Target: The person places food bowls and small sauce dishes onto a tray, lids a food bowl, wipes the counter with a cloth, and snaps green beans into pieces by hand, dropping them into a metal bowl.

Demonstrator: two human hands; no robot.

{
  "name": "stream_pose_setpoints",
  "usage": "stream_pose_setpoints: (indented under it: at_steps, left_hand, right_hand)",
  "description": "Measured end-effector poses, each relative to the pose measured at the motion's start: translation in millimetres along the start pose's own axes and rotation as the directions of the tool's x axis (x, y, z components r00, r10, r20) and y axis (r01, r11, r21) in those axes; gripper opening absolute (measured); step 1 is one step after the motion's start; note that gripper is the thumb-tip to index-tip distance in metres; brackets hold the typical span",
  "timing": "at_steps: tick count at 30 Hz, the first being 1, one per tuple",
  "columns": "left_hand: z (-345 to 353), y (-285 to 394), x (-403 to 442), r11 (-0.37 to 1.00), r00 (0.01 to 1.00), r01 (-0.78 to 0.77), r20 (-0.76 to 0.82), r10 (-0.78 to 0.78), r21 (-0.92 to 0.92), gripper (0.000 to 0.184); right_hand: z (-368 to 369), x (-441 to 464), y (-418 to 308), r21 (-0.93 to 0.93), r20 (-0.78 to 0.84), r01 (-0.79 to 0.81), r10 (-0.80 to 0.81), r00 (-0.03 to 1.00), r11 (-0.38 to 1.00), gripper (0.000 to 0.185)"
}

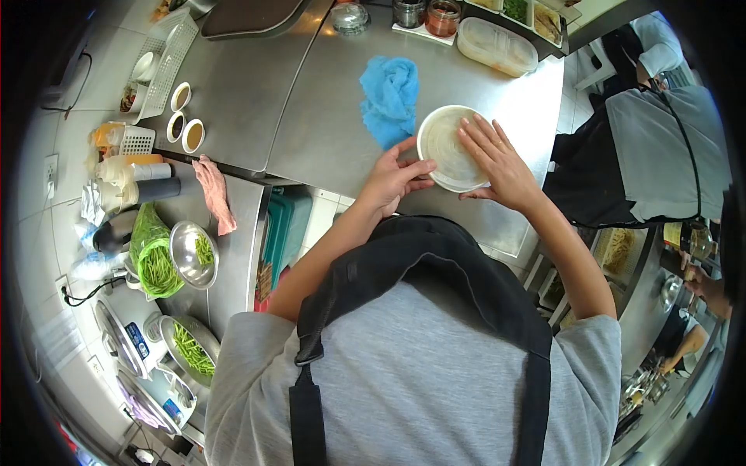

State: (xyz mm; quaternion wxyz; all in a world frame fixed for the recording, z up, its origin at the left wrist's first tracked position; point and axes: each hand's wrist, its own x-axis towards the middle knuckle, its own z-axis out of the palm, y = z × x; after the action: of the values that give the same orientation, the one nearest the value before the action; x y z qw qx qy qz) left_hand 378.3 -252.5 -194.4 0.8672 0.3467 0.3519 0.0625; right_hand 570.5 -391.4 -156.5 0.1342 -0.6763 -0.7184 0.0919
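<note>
A round white container [444,147] with a translucent lid is between my hands, over the steel counter near its front edge. My left hand [398,177] grips its left rim, thumb on the edge and fingers round the side. My right hand [497,159] lies on the right part of the lid, its fingers stretched flat over the top. What is inside the container cannot be made out. Just behind and to the left of it lies a crumpled blue cloth [388,97].
A lidded plastic tub [497,46] and spice jars [443,17] stand at the back. Small sauce cups [193,135], a pink cloth [212,194] and bowls of green beans [192,255] are at left. People in aprons [668,155] stand at right.
</note>
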Motion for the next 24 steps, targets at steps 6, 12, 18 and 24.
stream_pose_setpoints:
  at_steps: [6, 12, 18, 24]
  left_hand:
    - [5.9, -8.2, -4.9, 1.0, 1.0, -0.007, -0.022, 0.007, -0.001, 0.077]
    - [4.8, -11.4, -5.1, 0.998, 1.0, -0.017, -0.017, 0.016, -0.061, 0.08]
    - [5.7, -14.4, -6.6, 0.996, 0.999, -0.033, -0.021, 0.032, -0.077, 0.078]
    - [4.9, -19.0, -6.6, 0.992, 0.998, -0.062, -0.012, 0.061, -0.111, 0.075]
  right_hand:
    - [0.3, -3.5, -9.0, -0.055, 0.024, 0.042, -0.04, 0.999, 0.998, 0.079]
    - [16.0, -13.8, -25.7, -0.032, -0.06, 0.019, -0.021, 0.998, 0.999, 0.063]
    - [35.1, -18.7, -30.4, 0.03, -0.198, -0.024, 0.03, 0.98, 0.999, 0.057]
    - [43.5, -17.1, -34.8, 0.135, -0.344, -0.031, 0.076, 0.936, 0.99, 0.046]
